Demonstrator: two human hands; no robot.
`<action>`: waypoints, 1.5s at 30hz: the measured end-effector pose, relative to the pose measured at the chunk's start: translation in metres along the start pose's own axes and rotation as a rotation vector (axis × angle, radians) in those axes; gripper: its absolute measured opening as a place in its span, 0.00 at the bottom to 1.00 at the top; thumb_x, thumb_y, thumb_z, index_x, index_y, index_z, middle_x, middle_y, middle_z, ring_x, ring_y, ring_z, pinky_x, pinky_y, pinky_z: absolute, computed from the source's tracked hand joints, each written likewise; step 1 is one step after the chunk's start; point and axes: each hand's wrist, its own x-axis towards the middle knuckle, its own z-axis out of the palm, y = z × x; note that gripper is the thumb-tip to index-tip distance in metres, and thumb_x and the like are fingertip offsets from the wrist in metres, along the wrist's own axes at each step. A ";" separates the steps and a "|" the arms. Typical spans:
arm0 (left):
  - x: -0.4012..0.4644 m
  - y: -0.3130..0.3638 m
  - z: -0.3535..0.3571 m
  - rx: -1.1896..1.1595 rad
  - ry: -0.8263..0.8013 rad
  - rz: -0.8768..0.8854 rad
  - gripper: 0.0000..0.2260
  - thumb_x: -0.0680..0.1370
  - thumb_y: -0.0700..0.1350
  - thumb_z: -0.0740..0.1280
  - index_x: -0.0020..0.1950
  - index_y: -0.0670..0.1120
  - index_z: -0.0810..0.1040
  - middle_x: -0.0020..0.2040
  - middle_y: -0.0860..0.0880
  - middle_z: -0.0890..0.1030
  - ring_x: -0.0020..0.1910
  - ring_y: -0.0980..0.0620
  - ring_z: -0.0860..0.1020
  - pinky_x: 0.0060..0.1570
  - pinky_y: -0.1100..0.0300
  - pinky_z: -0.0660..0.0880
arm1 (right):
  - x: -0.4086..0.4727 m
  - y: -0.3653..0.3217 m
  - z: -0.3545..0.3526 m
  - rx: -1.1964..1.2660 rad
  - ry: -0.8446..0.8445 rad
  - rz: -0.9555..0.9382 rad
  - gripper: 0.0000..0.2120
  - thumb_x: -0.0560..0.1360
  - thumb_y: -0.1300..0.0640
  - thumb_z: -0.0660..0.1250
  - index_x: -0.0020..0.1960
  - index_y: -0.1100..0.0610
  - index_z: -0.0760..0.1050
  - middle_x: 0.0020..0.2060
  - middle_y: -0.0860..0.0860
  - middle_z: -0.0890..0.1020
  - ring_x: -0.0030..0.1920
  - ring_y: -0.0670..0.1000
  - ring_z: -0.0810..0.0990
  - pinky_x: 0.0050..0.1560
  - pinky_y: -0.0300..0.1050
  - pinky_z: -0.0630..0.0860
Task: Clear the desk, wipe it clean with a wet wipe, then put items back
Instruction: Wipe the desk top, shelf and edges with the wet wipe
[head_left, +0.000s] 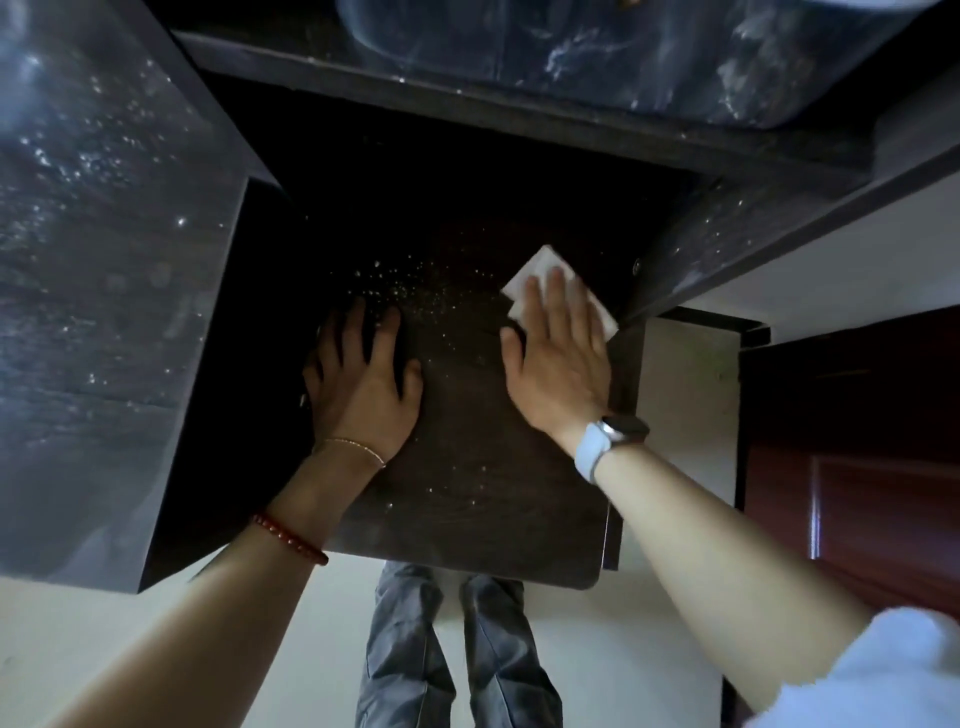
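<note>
One folded wet wipe (561, 291), thin and limp, lies at the dark desk's (467, 493) right edge under the flat right hand (558, 358); best driven by palm pressure. Left hand (363, 384), spread, braces on the desk.

Both bare forearms reach forward over the dark brown wooden desk top (467, 467). The left hand (363, 379) lies palm down on its left part, fingers spread and slightly bent. The right hand (558, 358) lies flat near its right edge, straight fingers together, pressing down. The legs stand below the desk's near edge
</note>
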 end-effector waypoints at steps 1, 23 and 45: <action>0.000 0.000 -0.001 -0.002 -0.004 -0.003 0.28 0.72 0.55 0.52 0.71 0.47 0.61 0.74 0.41 0.58 0.72 0.37 0.54 0.66 0.38 0.55 | 0.015 0.003 -0.002 -0.010 0.029 0.072 0.29 0.79 0.45 0.45 0.74 0.59 0.44 0.75 0.58 0.46 0.74 0.57 0.42 0.72 0.50 0.40; -0.013 -0.016 -0.003 -0.084 0.059 0.043 0.26 0.73 0.53 0.52 0.68 0.42 0.67 0.71 0.40 0.66 0.71 0.39 0.61 0.63 0.40 0.64 | 0.084 -0.035 -0.002 0.266 0.011 0.157 0.25 0.80 0.53 0.48 0.74 0.58 0.46 0.75 0.56 0.46 0.75 0.53 0.41 0.72 0.46 0.36; -0.091 -0.040 0.012 0.073 0.031 0.011 0.24 0.74 0.49 0.54 0.65 0.36 0.69 0.65 0.34 0.71 0.65 0.35 0.70 0.62 0.39 0.68 | 0.001 -0.088 0.017 0.112 -0.235 -0.773 0.24 0.80 0.56 0.51 0.74 0.56 0.50 0.75 0.53 0.50 0.75 0.50 0.45 0.71 0.42 0.36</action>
